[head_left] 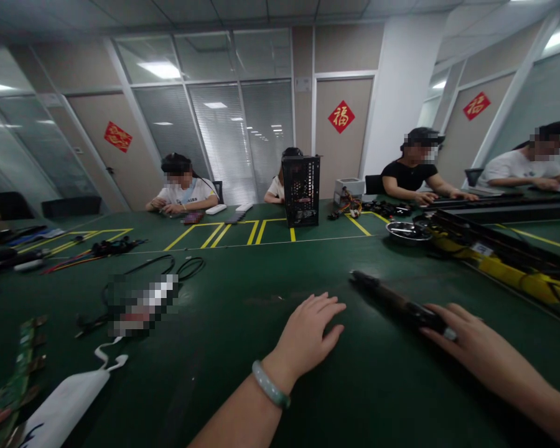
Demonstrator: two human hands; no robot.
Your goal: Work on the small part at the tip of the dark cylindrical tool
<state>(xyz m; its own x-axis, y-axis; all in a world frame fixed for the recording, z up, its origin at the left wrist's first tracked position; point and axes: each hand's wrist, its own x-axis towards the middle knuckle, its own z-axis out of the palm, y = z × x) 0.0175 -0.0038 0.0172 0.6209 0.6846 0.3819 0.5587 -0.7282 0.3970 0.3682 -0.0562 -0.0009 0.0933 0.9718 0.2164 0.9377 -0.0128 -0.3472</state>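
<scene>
My left hand (308, 333), with a pale green bangle at the wrist, is over the green tabletop (224, 373) near the middle. Its fingers are stretched out and nothing is in them. To the right, my right hand (466, 333) grips the rear end of a dark electric screwdriver (401, 305) between thumb and fingers. The screwdriver's narrow tip points away and to the left, beyond my left hand. Part of the handle is covered by my fingers.
A black computer case (302, 190) stands at the far side, beside a power supply (349, 190) with loose cables. A metal bowl (408, 233) and a long black-and-yellow frame (508, 264) are at right. Left lie a white pouch (68, 407) and a green circuit board (23, 361). Several people sit around.
</scene>
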